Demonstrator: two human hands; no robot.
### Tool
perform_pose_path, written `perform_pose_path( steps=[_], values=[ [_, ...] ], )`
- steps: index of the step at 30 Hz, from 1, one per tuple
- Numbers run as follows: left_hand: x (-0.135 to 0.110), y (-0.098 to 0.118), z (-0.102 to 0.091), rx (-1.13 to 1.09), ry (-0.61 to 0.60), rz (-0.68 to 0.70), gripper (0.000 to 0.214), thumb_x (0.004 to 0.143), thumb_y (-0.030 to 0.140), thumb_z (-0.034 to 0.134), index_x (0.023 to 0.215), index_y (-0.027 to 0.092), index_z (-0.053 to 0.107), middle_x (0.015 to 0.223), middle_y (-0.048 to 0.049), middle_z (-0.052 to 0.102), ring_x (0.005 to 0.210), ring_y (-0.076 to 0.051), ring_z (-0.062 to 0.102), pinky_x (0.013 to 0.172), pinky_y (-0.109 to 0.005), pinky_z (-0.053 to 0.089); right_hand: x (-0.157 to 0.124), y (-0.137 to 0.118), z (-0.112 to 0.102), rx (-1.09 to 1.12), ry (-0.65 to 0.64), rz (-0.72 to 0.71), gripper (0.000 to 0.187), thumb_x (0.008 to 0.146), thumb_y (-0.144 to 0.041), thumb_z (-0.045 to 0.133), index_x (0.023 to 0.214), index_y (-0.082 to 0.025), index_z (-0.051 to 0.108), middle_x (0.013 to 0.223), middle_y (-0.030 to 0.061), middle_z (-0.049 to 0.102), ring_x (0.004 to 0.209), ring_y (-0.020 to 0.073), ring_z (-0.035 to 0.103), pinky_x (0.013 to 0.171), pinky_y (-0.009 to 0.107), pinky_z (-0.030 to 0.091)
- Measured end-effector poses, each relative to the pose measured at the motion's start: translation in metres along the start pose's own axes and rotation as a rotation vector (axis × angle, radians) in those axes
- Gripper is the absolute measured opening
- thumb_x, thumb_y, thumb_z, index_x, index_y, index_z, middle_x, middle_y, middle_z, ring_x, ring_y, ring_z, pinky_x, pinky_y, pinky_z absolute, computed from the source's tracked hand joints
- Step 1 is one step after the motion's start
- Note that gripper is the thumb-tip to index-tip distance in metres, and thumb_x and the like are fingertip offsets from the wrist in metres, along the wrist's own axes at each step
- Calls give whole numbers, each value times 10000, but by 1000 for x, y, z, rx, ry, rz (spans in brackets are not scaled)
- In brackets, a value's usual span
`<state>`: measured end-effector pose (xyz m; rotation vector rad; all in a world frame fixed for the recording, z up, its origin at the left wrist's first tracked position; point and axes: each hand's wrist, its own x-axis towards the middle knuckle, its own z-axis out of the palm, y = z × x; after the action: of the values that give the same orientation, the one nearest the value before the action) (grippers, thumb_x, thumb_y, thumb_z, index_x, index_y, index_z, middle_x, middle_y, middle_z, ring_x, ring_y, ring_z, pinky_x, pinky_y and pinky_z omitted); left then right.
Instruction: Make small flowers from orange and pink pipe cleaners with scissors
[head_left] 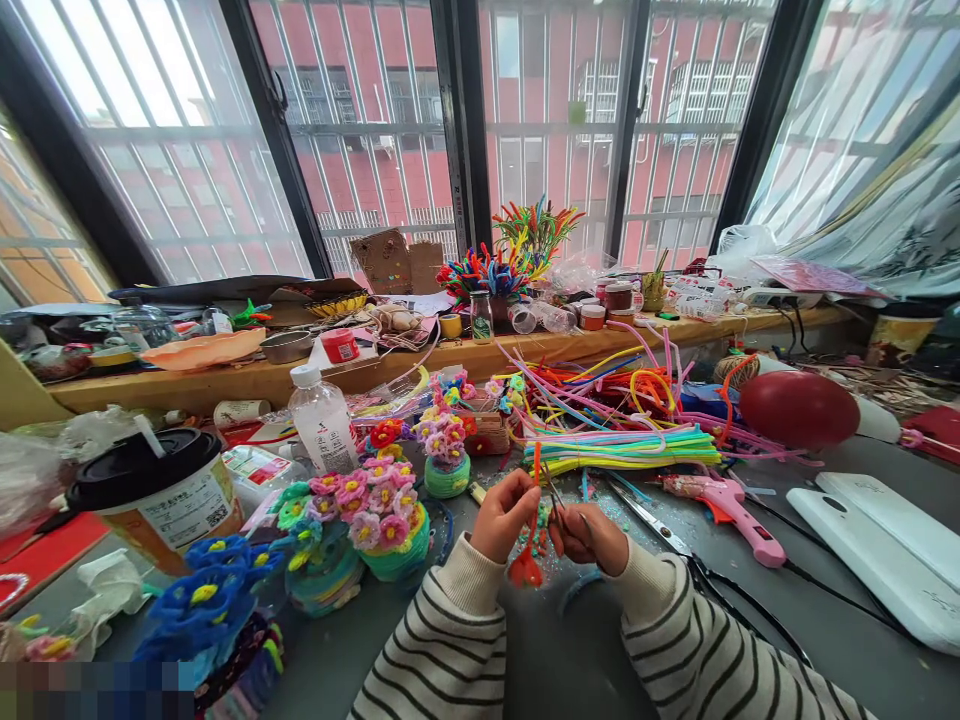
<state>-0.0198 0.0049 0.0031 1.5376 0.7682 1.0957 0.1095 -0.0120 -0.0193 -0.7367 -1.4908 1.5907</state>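
My left hand (504, 512) pinches an orange pipe cleaner (537, 458) that sticks up above the fingertips. From its lower end hangs a red-orange fuzzy piece (526, 570), looped like a petal. Close beside it, my right hand (592, 537) is closed around small scissors (553, 488), their blades pointing up toward the pipe cleaner. Whether the blades touch it I cannot tell. Tiny coloured clippings lie on the grey table beneath both hands.
Pots of fuzzy flowers (386, 505) stand left, near a lidded cup (154, 490) and a bottle (322, 420). Ahead lies a bundle of pipe cleaners (622, 448). Large scissors (651, 518), a pink glue gun (731, 510) with its cord, and a white device (877, 560) sit right.
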Motion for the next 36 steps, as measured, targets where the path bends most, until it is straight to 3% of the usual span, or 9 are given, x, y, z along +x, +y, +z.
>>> perform_pose_path(
  steps=[4, 10, 24, 31, 36],
  values=[
    [0, -2, -1, 42, 9, 12, 203, 654, 296, 444, 542, 148, 361, 479, 54, 335, 445, -52, 304, 434, -188, 242, -2, 3, 2, -223, 65, -76, 539, 597, -639, 324, 455, -133, 444, 333, -81, 211, 285, 19, 170, 289, 177, 115],
    [1, -1, 1, 69, -9, 16, 194, 647, 280, 435, 532, 152, 347, 470, 57, 314, 442, -54, 288, 429, -189, 229, -3, 2, 2, -377, 97, -112, 518, 651, -590, 310, 440, -137, 445, 350, -63, 238, 318, 32, 213, 322, 184, 154],
    [-2, 3, 1, 34, 46, 33, 206, 640, 275, 440, 515, 158, 326, 463, 65, 311, 422, -45, 291, 408, -175, 242, -4, -4, 7, -427, 217, -119, 413, 628, -488, 446, 406, -173, 299, 373, -46, 376, 373, 54, 340, 384, 187, 264],
    [-2, 2, 0, 15, 50, 48, 218, 633, 293, 446, 512, 159, 324, 462, 66, 301, 416, -44, 292, 402, -176, 240, -3, 1, 3, -392, 56, -130, 518, 641, -603, 304, 440, -141, 425, 365, -54, 281, 331, 38, 242, 338, 187, 183],
    [-1, -1, 0, 26, 3, 37, 215, 637, 301, 446, 526, 156, 332, 459, 61, 321, 416, -46, 303, 404, -179, 239, -2, 7, 0, -355, 14, -125, 564, 630, -637, 260, 479, -129, 454, 358, -64, 248, 318, 34, 218, 326, 184, 168]
  ],
)
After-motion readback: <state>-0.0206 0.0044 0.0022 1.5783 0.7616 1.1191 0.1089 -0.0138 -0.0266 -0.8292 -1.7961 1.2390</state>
